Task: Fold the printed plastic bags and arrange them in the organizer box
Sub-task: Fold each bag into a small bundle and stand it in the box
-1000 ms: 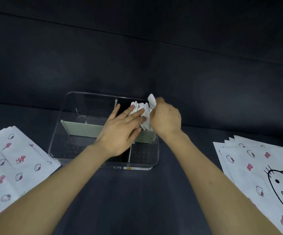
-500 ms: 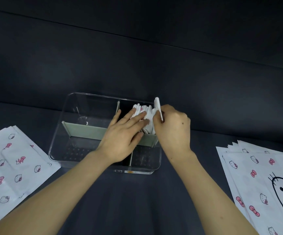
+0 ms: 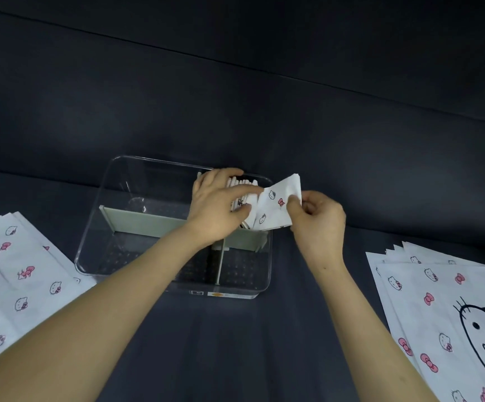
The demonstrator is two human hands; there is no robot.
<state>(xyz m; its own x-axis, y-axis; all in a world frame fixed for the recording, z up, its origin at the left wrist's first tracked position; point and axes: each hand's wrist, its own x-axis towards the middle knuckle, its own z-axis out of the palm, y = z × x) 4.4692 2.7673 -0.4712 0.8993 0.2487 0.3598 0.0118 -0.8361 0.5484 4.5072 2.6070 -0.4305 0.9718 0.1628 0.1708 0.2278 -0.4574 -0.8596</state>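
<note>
Left hand [image 3: 218, 204]: lies flat, fingers straight and spread, pressing on the row of folded bags [image 3: 242, 185]. The row stands on edge in the far right compartment of the organizer box [image 3: 90, 256].

Right hand [image 3: 319, 224]: just right of the left one. Thumb and curled fingers pinch one folded bag [image 3: 276, 204]. That bag stands tilted over the box's right rim, and its left edge meets the left fingertips and the row.

Writing: the held bag shows outline cat faces and pink bows. A small sticker [image 3: 218, 293] with an orange mark sits low on the box's near wall, toward me from the left fingers. I cannot read its text at this size.

Edges: the box is clear with rounded corners. Grey-green dividers [image 3: 145, 224] cross under the left palm. The compartments left of the left fingers and toward me show bare floor.

Room: one stack of flat bags [image 3: 17, 280] lies well left of the left fingers. A second stack [image 3: 453, 314] lies well right of the right fingers, its top sheet carrying a large black cat outline. Open dark surface [image 3: 235, 358] runs between my forearms.
</note>
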